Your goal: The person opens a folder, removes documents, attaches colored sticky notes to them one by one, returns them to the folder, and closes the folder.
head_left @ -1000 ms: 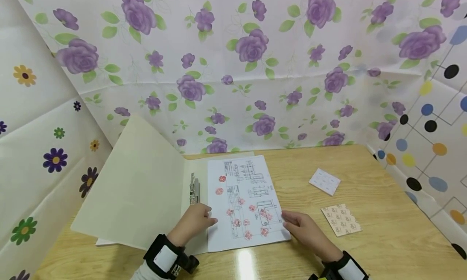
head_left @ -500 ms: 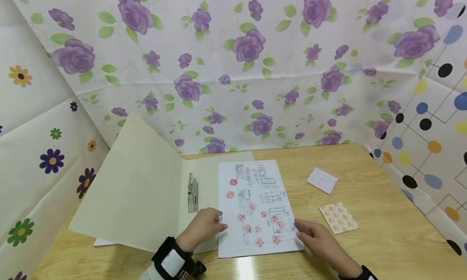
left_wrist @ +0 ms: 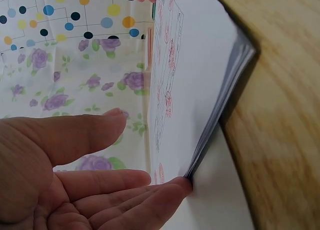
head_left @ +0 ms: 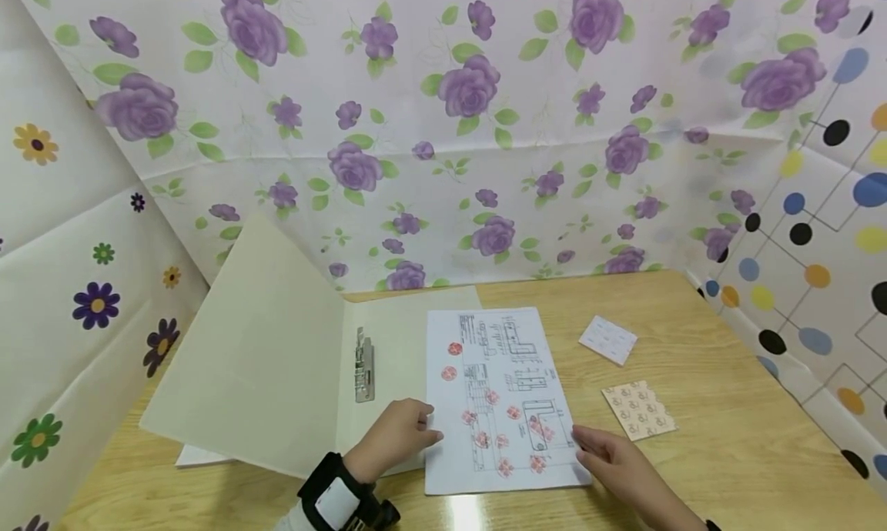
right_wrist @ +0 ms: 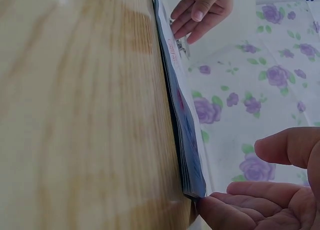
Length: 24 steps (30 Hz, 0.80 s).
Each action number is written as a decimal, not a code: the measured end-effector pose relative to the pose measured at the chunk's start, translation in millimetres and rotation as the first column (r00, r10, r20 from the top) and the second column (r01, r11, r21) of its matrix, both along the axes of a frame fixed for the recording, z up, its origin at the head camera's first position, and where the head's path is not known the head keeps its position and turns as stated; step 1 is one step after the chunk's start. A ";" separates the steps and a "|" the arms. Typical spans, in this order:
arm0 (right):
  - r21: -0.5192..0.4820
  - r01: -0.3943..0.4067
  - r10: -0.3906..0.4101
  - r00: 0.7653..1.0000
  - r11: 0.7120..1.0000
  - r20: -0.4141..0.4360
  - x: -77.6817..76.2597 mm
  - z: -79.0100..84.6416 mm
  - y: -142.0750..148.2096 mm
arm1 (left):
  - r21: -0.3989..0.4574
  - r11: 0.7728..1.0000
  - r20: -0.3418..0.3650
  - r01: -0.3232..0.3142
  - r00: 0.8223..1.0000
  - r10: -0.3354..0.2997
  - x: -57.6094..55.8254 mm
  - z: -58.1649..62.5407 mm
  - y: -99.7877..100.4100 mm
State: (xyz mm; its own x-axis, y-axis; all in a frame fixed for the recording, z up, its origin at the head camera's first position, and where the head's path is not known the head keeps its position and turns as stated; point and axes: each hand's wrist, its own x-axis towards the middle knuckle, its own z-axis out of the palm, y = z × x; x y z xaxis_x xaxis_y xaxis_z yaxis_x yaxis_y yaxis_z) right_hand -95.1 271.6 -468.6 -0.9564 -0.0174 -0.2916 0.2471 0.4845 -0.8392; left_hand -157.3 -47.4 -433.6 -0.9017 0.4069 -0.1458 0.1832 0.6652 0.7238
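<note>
A stack of paper sheets (head_left: 499, 377) lies flat, its top sheet printed with technical drawings and red stamps. It overlaps the right part of an open cream file folder (head_left: 398, 323) and reaches onto the table. My left hand (head_left: 396, 436) touches the stack's left edge with its fingertips; in the left wrist view the thumb stands apart from the fingers (left_wrist: 165, 200). At the opposite edge, the fingertips of my right hand (head_left: 617, 462) meet the stack's side, thumb raised clear in the right wrist view. The folder's metal lever clip (head_left: 364, 365) is uncovered.
The folder's cover (head_left: 256, 346) stands raised at the left, with a white sheet's corner (head_left: 197, 455) under it. On the wooden table (head_left: 728, 362) to the right lie a small white patterned pad (head_left: 608, 339) and a beige patterned pad (head_left: 639, 410). Flowered sheeting (head_left: 430, 185) walls the back.
The paper stack has slid right and slightly toward me, off the metal clip and partly off the folder. Both hands have moved right along with it, staying at its two sides.
</note>
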 end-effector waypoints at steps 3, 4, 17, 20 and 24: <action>0.006 0.014 -0.014 1.000 1.000 0.001 1.6 -0.5 0.4 | 0.000 1.000 0.010 0.007 1.000 -0.007 0.6 0.0 1.1; 0.008 0.016 -0.016 1.000 1.000 0.002 1.8 -0.8 0.6 | 0.000 1.000 0.011 0.009 1.000 -0.009 0.9 -0.3 1.1; 0.031 -0.054 0.054 0.999 0.998 -0.002 9.2 -2.4 10.0 | -0.021 0.999 0.035 0.025 0.999 -0.025 3.3 -1.6 1.2; 0.028 -0.061 0.061 0.998 0.998 0.005 9.7 -2.9 11.2 | -0.003 1.000 0.040 0.031 0.999 -0.031 4.9 -2.2 1.7; 0.022 -0.060 0.060 0.998 0.998 0.015 10.8 -3.2 13.3 | 0.026 0.998 0.049 0.049 0.998 -0.050 7.4 -2.3 0.5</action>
